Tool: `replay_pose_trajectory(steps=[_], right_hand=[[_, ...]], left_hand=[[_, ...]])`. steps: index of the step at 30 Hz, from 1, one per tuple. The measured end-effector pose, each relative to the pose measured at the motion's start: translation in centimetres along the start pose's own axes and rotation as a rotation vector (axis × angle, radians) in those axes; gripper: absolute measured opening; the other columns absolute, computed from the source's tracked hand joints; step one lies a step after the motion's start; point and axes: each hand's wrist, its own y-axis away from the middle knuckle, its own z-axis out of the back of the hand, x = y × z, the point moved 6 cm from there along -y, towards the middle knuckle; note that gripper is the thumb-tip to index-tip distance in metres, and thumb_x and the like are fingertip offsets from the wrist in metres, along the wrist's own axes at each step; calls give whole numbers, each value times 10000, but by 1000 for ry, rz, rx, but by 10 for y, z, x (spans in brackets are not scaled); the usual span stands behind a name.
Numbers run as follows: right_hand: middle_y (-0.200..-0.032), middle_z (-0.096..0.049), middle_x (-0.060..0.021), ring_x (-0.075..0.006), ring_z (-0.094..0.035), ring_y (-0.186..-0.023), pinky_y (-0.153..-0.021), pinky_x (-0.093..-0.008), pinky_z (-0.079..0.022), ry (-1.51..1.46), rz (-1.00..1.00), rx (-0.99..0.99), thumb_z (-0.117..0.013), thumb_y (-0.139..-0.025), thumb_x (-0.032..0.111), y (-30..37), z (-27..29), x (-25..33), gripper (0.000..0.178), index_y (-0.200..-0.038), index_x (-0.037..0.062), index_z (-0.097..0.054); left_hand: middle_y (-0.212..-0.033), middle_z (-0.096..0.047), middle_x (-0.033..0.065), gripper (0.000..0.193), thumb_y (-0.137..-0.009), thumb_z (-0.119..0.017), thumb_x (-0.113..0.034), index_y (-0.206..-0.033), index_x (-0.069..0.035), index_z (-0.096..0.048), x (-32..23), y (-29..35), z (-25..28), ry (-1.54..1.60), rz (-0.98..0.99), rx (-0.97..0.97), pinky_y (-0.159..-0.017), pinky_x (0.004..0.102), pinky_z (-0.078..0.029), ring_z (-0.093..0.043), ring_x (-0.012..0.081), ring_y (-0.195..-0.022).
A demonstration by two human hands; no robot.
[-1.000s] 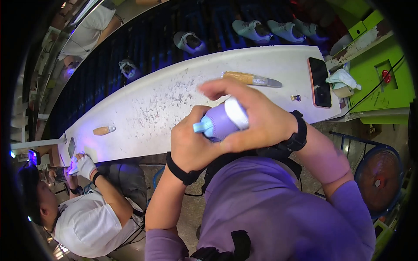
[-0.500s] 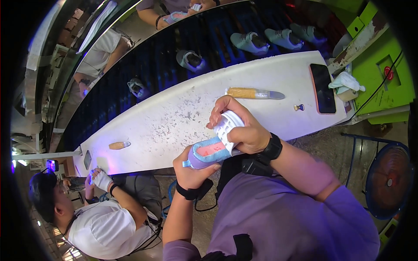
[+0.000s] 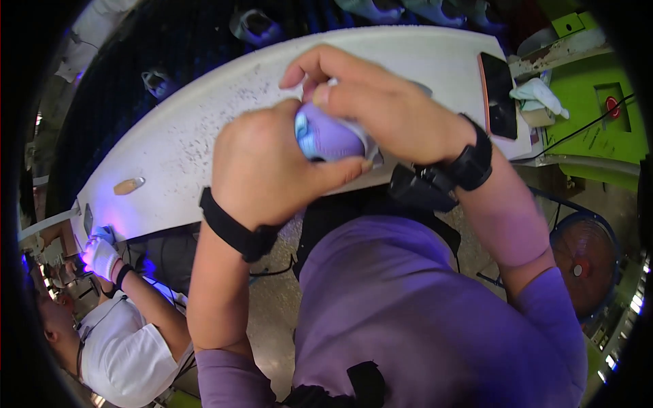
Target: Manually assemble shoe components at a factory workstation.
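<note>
A small purple shoe [image 3: 333,136] with a light-blue edge is held up near me, its rounded heel end facing me. My left hand [image 3: 262,163] is wrapped round it from the left, the thumb pressed along its lower side. From the right my right hand [image 3: 391,112] closes on the shoe too, its thumb and fingers bent at the far end. Both hands cover much of the shoe, so its toe and most of its white sole are hidden. Each wrist wears a black strap.
Under the hands lies a long white table [image 3: 183,156] with dark scraps. A phone [image 3: 498,95] and a white cloth [image 3: 539,95] lie at the right, a wooden-handled blade [image 3: 129,185] at the left. Beyond, other shoes [image 3: 255,27] sit on a dark conveyor. A co-worker's gloved hand [image 3: 101,257] is at the left end.
Both hands have brought the shoe closer and turned it, so the purple heel now shows instead of the opening and white sole. The view has shifted, and the right hand covers most of the larger wooden-handled blade.
</note>
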Motion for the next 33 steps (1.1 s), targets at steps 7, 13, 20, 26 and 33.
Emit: replay_pose_trajectory(steps=[7,13,20,26,33], right_hand=[[-1083,-653,-94,-163,-602,-1016,-910,-303,-472,-70,189,-216,-490,-966,244,-25,3,-19,339,-1163,23,-656],[-1194,-611,-114,-198,-576,-1142,-979,-358,-469,6,396,-366,-702,-878,457,40,-20,-26,634,-1321,26,-560],[-1136,-636,-97,-310,-649,-999,-840,-418,-521,701,413,-330,-870,-573,197,73,-67,-57,921,-1425,127,-526],[-1111,-641,-85,-304,-652,-967,-836,-415,-518,783,404,-308,-845,-649,212,67,-68,-50,882,-1452,112,-495],[-1366,-457,-242,-428,-504,-1246,-1080,-474,-421,343,110,-85,-779,-709,177,52,-56,-38,798,-1429,15,-476]], left_hand=[[-703,-705,132,476,-613,-911,-414,-807,-24,-719,16,-12,-7,235,72,63,-658,402,-557,-700,329,-675],[-1012,-691,101,910,-566,-969,-305,-1338,-63,-551,34,33,-10,500,102,-36,-819,360,-542,-680,230,-898],[-1415,-494,295,980,-568,-967,-521,-1303,-50,-522,25,126,-29,588,-24,-201,-1072,472,-435,-539,415,-1291],[-1370,-527,274,750,-652,-932,-326,-1232,-55,-541,33,125,-30,493,-72,-303,-1007,434,-490,-579,361,-1234],[-1521,-404,210,1105,-710,-912,-297,-1555,-29,-251,42,94,-60,1053,182,-195,-1135,443,-396,-452,342,-1393]])
